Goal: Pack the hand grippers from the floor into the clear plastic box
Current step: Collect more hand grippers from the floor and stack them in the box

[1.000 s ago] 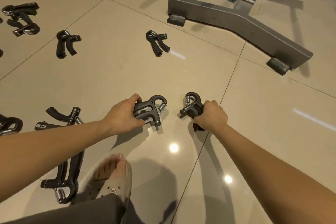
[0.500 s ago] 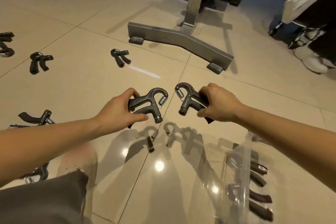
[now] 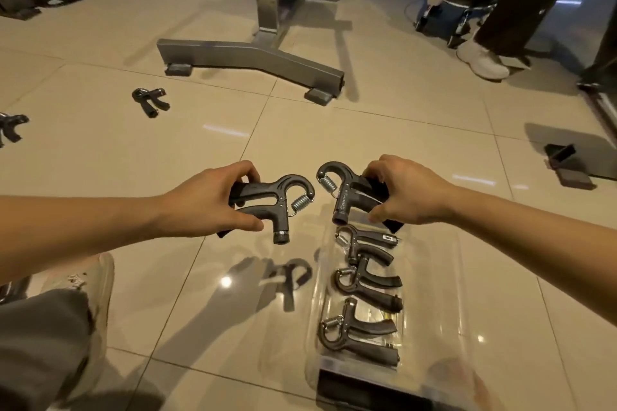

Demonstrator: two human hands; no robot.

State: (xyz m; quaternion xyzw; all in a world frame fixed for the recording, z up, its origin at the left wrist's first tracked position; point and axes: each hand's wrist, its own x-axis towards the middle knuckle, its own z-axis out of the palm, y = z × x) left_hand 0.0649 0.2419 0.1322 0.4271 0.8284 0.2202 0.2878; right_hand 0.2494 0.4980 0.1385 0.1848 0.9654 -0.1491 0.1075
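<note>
Two hand grippers are held above the tiled floor (image 3: 100, 160), one in each hand. The left hand (image 3: 203, 200) has its fingers clamped on the handles of the left gripper (image 3: 270, 203), spring end pointing right. The right hand (image 3: 407, 190) has its fingers clamped on the right gripper (image 3: 347, 190), which hangs over the far end of the clear plastic box (image 3: 434, 277). Three packed grippers (image 3: 364, 284) lie in a row inside that box. Two loose grippers remain on the floor: one (image 3: 150, 101) near the metal stand base (image 3: 250, 57), another (image 3: 11, 125) at the left edge.
</note>
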